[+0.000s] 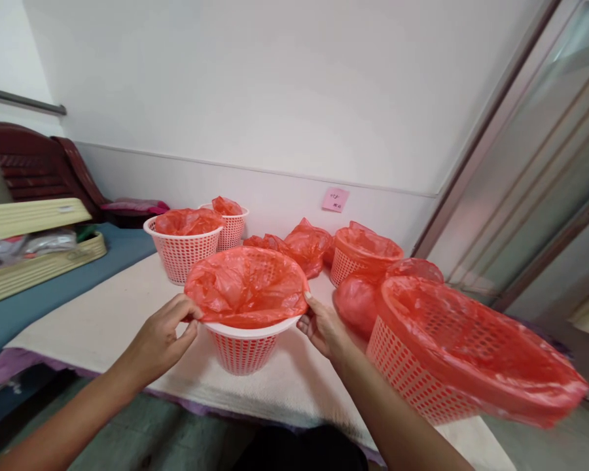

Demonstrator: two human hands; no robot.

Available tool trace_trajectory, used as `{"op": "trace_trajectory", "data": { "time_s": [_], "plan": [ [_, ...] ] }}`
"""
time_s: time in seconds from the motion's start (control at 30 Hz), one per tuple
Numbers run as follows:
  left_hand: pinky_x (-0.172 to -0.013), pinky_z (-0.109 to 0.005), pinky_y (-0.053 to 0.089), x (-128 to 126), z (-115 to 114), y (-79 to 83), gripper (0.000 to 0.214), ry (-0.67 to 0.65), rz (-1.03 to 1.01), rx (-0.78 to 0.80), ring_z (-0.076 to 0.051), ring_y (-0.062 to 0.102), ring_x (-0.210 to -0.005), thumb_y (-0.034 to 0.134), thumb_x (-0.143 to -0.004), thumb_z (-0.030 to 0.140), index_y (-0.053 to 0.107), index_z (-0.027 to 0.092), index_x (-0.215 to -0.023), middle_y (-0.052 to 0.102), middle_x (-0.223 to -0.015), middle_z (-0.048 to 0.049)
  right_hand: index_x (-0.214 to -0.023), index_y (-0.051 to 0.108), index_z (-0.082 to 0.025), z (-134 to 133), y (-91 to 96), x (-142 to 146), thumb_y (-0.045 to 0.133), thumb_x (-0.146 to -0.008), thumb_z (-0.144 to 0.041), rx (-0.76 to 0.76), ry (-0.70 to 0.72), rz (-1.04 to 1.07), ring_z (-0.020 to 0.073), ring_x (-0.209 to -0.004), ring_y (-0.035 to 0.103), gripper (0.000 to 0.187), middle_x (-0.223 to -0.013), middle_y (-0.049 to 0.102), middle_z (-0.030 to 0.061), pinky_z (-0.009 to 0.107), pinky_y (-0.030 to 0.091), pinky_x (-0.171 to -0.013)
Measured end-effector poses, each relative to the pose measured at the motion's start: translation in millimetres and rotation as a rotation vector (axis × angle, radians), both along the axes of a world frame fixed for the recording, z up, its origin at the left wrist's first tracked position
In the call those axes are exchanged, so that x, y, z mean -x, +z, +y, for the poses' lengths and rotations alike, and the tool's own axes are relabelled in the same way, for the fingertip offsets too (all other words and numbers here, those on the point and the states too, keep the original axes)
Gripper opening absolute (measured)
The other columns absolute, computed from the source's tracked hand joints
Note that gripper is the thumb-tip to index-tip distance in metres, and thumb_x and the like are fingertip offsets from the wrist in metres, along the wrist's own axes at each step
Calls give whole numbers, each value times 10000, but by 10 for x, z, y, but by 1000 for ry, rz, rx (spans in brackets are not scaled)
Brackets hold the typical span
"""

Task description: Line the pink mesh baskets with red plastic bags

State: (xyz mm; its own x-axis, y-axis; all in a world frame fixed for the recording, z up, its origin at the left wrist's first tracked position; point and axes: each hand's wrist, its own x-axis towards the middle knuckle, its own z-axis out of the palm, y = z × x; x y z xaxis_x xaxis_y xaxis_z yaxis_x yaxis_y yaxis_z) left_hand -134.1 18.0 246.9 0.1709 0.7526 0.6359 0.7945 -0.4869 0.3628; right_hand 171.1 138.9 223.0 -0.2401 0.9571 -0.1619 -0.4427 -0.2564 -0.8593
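A white mesh basket [243,353] lined with a red plastic bag [245,284] stands in front of me on a cream cloth-covered surface [103,320]. My left hand [164,337] pinches the bag's edge at the basket's left rim. My right hand [321,324] grips the bag and rim on the right side, fingers curled around it. The bag is spread over the rim and sags into the basket.
Several more bag-lined baskets stand around: two at the back left [186,245], one at the back right [360,255], a large one near right [451,353]. Loose red bags [304,245] lie by the wall. A yellow tray [39,255] sits left.
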Motion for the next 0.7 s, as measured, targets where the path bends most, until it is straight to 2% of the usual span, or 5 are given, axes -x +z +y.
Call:
{"op": "trace_trajectory", "data": {
  "time_s": [0.17,0.33,0.57,0.63,0.7],
  "plan": [
    [-780,-260,448,-90,-74,-243,153,-32,-27,-93,-144,552,-877,486,-875,89,484,237,-913,538,-914,-3,-831,613,-194,-49,-38,13,743,-800,-290,8,22,166,105,-647,652,164,-740,693,-11,215,549,-646],
    [-847,-262,442,-33,-61,-412,197,-38,-2,-142,-147,557,-973,502,-851,47,496,236,-906,551,-1002,-22,-814,617,-197,-81,-90,-36,768,-748,-194,-23,85,234,118,-675,652,165,-768,704,-3,231,548,-670],
    [-820,-244,490,63,-104,-463,165,-12,-58,-129,-129,613,-947,433,-907,85,472,244,-892,605,-1007,-23,-806,601,-194,-150,-115,-38,727,-761,-140,-25,170,245,89,-558,586,144,-645,633,-36,202,497,-584],
    [-830,-264,499,7,-148,-447,141,18,-50,-121,-145,614,-957,479,-913,131,499,241,-999,605,-1019,-31,-825,606,-194,-172,-114,-33,720,-762,-139,-18,217,246,84,-533,566,141,-627,615,-42,199,484,-563],
    [-866,-294,502,-73,-172,-426,291,29,-2,-116,-168,608,-996,554,-902,186,491,239,-1181,604,-1071,-48,-835,609,-194,-190,-114,-31,723,-762,-148,-15,255,233,83,-526,561,143,-629,615,-42,200,481,-561]
  ]
}}
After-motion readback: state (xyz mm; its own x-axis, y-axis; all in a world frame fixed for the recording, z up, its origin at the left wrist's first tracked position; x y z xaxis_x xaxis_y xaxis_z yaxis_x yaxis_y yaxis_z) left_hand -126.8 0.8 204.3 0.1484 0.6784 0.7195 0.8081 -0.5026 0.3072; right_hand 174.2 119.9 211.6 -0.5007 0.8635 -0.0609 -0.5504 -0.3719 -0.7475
